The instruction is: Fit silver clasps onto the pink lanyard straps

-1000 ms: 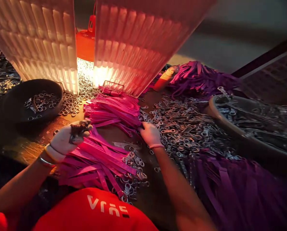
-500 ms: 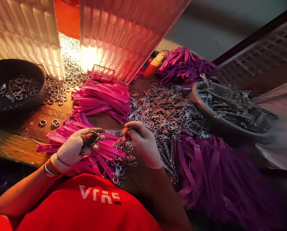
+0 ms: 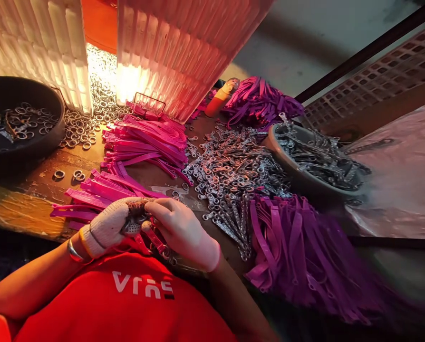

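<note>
My left hand (image 3: pixel 114 221), in a dotted knit glove with dark stained fingers, is closed in front of my red shirt. Small bits of grey metal show between its fingers, too hidden to name. Reaching in from the right, my right hand (image 3: pixel 184 228), in a thin white glove, has its thumb and fingers pinched together at the left fingertips. Whatever lies in that pinch is covered. Under and behind both hands spread pink straps (image 3: pixel 101 187), and a pink strap end with metal rings (image 3: pixel 157 242) shows just below the fingers.
A heap of metal swivel clasps (image 3: pixel 230 166) lies right of centre, beside a grey bowl (image 3: pixel 280 156) of chain-like pieces. Purple straps (image 3: pixel 298 251) hang over the front edge. Loose metal rings (image 3: pixel 80 128) lie near a dark pan (image 3: pixel 57 123) at left. An orange cylinder (image 3: pixel 216 102) stands behind.
My right hand has moved left from above the metal parts to meet my left hand's fingertips. The left hand stays nearly in place. The view has shifted slightly.
</note>
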Demonstrator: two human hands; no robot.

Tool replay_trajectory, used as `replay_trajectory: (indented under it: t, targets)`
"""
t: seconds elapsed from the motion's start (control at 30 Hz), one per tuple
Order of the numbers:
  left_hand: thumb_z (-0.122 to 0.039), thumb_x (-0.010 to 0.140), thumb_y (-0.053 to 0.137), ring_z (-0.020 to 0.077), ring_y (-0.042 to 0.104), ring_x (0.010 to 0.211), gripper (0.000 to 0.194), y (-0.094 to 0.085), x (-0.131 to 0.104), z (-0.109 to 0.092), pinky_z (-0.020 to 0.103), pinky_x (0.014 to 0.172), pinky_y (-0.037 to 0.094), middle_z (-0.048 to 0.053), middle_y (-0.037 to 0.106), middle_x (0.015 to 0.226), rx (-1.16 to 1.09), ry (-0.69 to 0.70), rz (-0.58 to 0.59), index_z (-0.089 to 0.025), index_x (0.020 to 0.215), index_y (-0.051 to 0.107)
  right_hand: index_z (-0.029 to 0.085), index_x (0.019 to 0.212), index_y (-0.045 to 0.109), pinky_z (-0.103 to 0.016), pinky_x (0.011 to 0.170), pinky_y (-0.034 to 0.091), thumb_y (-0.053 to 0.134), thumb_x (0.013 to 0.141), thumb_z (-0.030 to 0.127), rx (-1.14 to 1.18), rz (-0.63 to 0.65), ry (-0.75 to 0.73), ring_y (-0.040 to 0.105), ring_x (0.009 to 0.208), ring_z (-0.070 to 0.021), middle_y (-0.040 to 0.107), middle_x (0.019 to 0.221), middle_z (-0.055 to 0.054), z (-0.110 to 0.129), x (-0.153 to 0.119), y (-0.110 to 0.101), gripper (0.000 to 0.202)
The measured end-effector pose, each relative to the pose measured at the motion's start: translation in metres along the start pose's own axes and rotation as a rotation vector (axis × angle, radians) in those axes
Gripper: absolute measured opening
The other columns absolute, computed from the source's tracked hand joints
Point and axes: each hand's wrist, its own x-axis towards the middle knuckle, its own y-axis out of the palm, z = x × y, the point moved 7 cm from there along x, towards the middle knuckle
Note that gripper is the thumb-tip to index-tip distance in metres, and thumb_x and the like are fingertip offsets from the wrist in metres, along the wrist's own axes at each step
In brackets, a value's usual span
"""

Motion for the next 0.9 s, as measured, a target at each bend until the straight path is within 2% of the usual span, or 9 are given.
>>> replay_trajectory:
  t: [0.1, 0.23, 0.3, 0.43, 0.57, 0.67, 0.77, 0.83, 0.9]
  targets:
    - [-0.031, 0.08, 0.07, 0.0064, 0.04, 0.044, 0.021, 0.003, -0.002, 0.003, 0.018, 0.04, 0.023, 0.001, 0.059, 0.06, 0.0, -0.029, 0.035, -0.013, 0.09, 0.075, 0.027, 0.12, 0.066, -0.033, 0.08, 0.052, 0.051, 0.092, 0.011, 0.027, -0.079, 0.062, 0.065, 0.091, -0.0214, 0.07, 0.104, -0.007, -0.005, -0.004, 0.001, 0.035]
    - [-0.036, 0.082, 0.072, 0.0083, 0.05, 0.05, 0.023, -0.006, -0.001, 0.007, 0.018, 0.042, 0.027, 0.004, 0.065, 0.068, 0.007, 0.019, -0.004, -0.014, 0.088, 0.073, 0.027, 0.111, 0.068, -0.03, 0.082, 0.053, 0.054, 0.093, 0.016, 0.342, -0.283, 0.214, 0.066, 0.092, -0.0176, 0.071, 0.101, -0.003, -0.018, -0.009, -0.009, 0.025]
    - [-0.038, 0.083, 0.071, 0.0086, 0.051, 0.051, 0.025, -0.01, 0.001, 0.011, 0.018, 0.041, 0.024, 0.004, 0.067, 0.07, -0.004, 0.026, -0.005, -0.015, 0.091, 0.073, 0.026, 0.106, 0.069, -0.028, 0.082, 0.054, 0.06, 0.091, 0.019, 0.482, -0.328, 0.319, 0.067, 0.091, -0.0161, 0.072, 0.1, 0.0, -0.022, -0.011, -0.011, 0.019]
    - [-0.035, 0.082, 0.073, 0.0086, 0.053, 0.053, 0.022, -0.013, 0.001, 0.012, 0.017, 0.04, 0.023, 0.004, 0.068, 0.073, -0.022, 0.021, -0.008, -0.015, 0.091, 0.07, 0.025, 0.101, 0.071, -0.027, 0.081, 0.055, 0.064, 0.085, 0.022, 0.62, -0.354, 0.488, 0.068, 0.089, -0.0156, 0.074, 0.098, 0.001, -0.026, -0.014, -0.008, 0.017]
    - [-0.037, 0.084, 0.073, 0.0067, 0.046, 0.046, 0.023, -0.013, -0.001, 0.009, 0.018, 0.039, 0.02, 0.001, 0.063, 0.063, -0.034, 0.016, -0.021, -0.015, 0.087, 0.066, 0.025, 0.097, 0.071, -0.027, 0.081, 0.055, 0.066, 0.082, 0.025, 0.691, -0.371, 0.581, 0.068, 0.089, -0.0161, 0.074, 0.096, 0.002, -0.028, -0.015, -0.001, 0.015]
    - [-0.039, 0.082, 0.074, 0.0059, 0.043, 0.043, 0.026, -0.013, -0.001, 0.006, 0.018, 0.039, 0.02, 0.001, 0.063, 0.061, -0.048, 0.042, -0.038, -0.015, 0.087, 0.066, 0.025, 0.099, 0.071, -0.027, 0.077, 0.054, 0.061, 0.085, 0.028, 0.74, -0.333, 0.658, 0.067, 0.086, -0.0161, 0.074, 0.097, 0.001, -0.03, -0.017, 0.007, 0.017]
    - [-0.034, 0.077, 0.08, 0.0074, 0.052, 0.05, 0.026, -0.016, 0.0, 0.003, 0.017, 0.044, 0.032, 0.002, 0.067, 0.069, -0.069, 0.107, -0.09, -0.014, 0.087, 0.068, 0.024, 0.107, 0.07, -0.028, 0.075, 0.054, 0.061, 0.085, 0.03, 0.737, -0.306, 0.707, 0.065, 0.084, -0.0167, 0.072, 0.099, 0.0, -0.027, -0.017, 0.015, 0.025]
    - [-0.03, 0.075, 0.082, 0.0091, 0.059, 0.06, 0.025, -0.019, 0.0, 0.002, 0.017, 0.053, 0.041, 0.003, 0.07, 0.078, -0.1, 0.149, -0.114, -0.014, 0.088, 0.069, 0.024, 0.111, 0.068, -0.03, 0.081, 0.054, 0.064, 0.081, 0.027, 0.683, -0.317, 0.687, 0.065, 0.089, -0.0175, 0.072, 0.103, -0.001, -0.022, -0.014, 0.019, 0.031]
    - [-0.032, 0.076, 0.081, 0.0091, 0.059, 0.062, 0.025, -0.023, 0.001, 0.003, 0.017, 0.054, 0.042, 0.003, 0.07, 0.08, -0.092, 0.167, -0.132, -0.015, 0.09, 0.069, 0.024, 0.112, 0.068, -0.03, 0.087, 0.053, 0.063, 0.082, 0.025, 0.629, -0.346, 0.653, 0.065, 0.094, -0.0174, 0.072, 0.106, 0.0, -0.017, -0.011, 0.02, 0.031]
